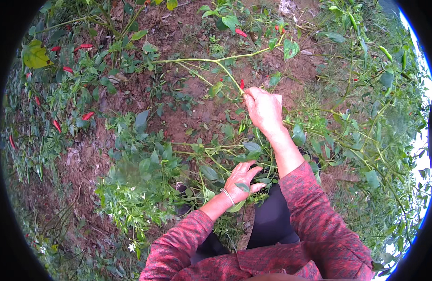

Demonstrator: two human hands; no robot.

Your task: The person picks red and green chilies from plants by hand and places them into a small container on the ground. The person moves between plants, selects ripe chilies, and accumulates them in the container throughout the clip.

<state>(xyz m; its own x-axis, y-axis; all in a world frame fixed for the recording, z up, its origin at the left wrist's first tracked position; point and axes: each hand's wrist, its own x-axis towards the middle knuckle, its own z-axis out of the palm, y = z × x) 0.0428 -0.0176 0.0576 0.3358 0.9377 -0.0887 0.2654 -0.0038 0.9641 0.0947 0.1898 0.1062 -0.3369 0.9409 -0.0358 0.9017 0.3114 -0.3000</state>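
My right hand (265,108) is closed at the end of a forked pale green chili stem (231,75), with thumb and forefinger together. A small red chili (242,84) stands just above those fingertips. Whether anything else is inside the fist is hidden. Nearer my body, my left hand (241,179) reaches into the leaves of a chili plant (209,172), its fingers apart and a leaf lying over its back. A bracelet (227,196) circles that wrist. Several green chilies (241,128) hang between the two hands.
Leafy chili plants bear red chilies (87,116) on the left and green chilies (385,53) on the right. Reddish soil (181,116) shows between the rows. Long branches (335,140) spread beside my right forearm. White flowers (132,247) show at lower left.
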